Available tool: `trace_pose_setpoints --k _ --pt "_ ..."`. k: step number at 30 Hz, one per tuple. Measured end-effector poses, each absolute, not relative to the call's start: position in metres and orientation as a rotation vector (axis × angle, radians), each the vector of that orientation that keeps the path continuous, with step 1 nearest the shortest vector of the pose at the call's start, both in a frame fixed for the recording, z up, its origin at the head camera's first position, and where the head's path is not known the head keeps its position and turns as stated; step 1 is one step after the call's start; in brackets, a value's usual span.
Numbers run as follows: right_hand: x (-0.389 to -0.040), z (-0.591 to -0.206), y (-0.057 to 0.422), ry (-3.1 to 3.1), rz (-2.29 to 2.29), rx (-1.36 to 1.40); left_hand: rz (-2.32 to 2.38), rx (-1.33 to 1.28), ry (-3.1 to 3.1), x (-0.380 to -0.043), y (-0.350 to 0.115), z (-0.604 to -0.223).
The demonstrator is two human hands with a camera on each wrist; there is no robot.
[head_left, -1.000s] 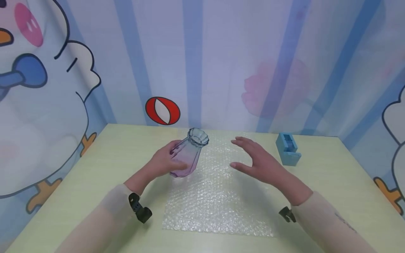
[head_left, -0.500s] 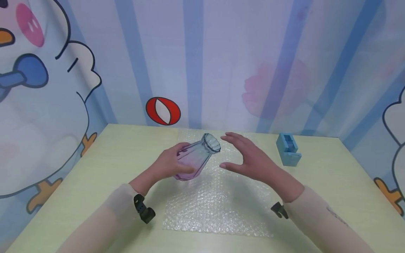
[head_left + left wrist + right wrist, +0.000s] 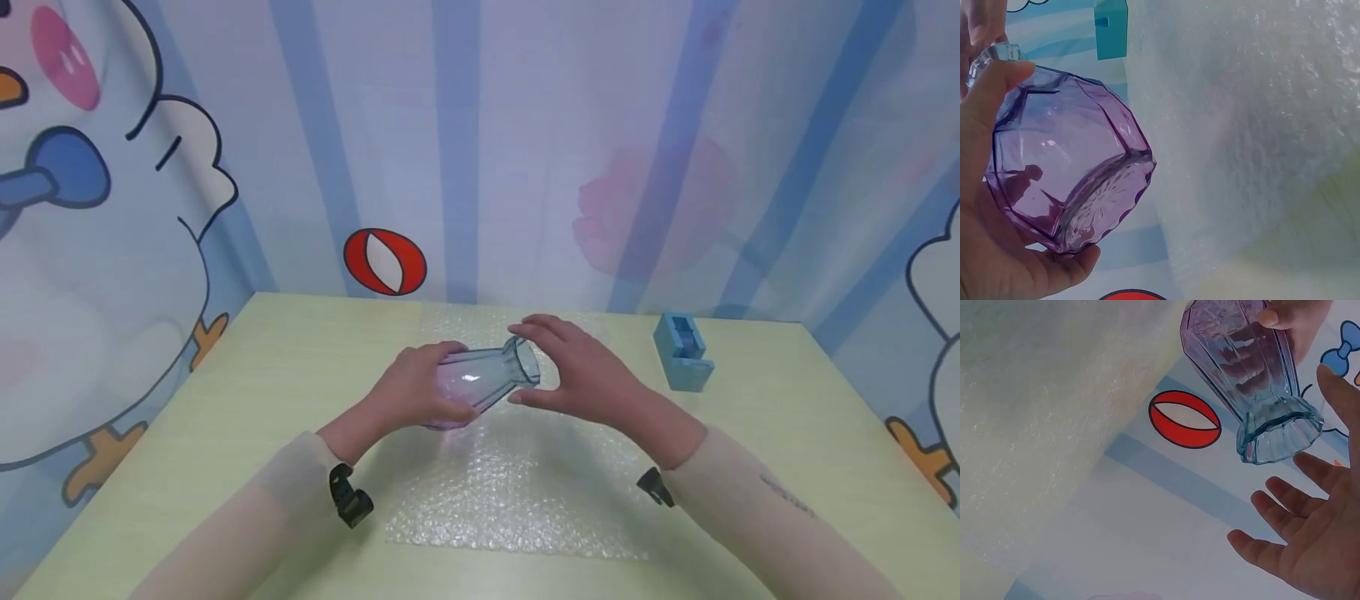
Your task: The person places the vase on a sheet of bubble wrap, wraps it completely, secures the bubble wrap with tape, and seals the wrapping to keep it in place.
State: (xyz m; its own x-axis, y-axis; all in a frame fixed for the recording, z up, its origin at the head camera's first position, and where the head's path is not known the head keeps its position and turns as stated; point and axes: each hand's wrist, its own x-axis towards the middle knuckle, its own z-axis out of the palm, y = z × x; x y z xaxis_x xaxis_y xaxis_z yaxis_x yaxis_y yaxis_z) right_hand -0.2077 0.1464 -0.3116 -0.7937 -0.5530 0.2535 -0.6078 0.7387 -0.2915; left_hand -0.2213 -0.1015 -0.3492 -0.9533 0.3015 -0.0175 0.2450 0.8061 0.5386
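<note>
A faceted glass vase (image 3: 480, 375), purple at the base and pale blue at its flared mouth, lies tilted nearly sideways above the table. My left hand (image 3: 416, 387) grips its wide lower body, thumb on the near side and fingers round the far side. In the left wrist view the vase's patterned base (image 3: 1107, 203) faces the camera. My right hand (image 3: 581, 371) is held with fingers spread around the mouth end. In the right wrist view those fingers (image 3: 1272, 512) stand apart from the glass rim (image 3: 1282, 434), relaxed and holding nothing.
Under the hands a sheet of bubble wrap (image 3: 517, 508) lies flat on the pale yellow table (image 3: 300, 358). A light blue tape dispenser (image 3: 684, 354) stands at the back right. Behind the table hangs a striped cartoon backdrop (image 3: 510, 167).
My left hand has tipped the vase from leaning to nearly horizontal, its mouth swinging right. The right hand has moved left, up to the mouth.
</note>
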Motion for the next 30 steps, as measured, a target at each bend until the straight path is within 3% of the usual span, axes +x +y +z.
trace_pose_setpoints --k 30 --pt "-0.214 -0.321 0.125 -2.922 0.084 0.925 0.342 0.649 3.073 -0.217 -0.073 -0.336"
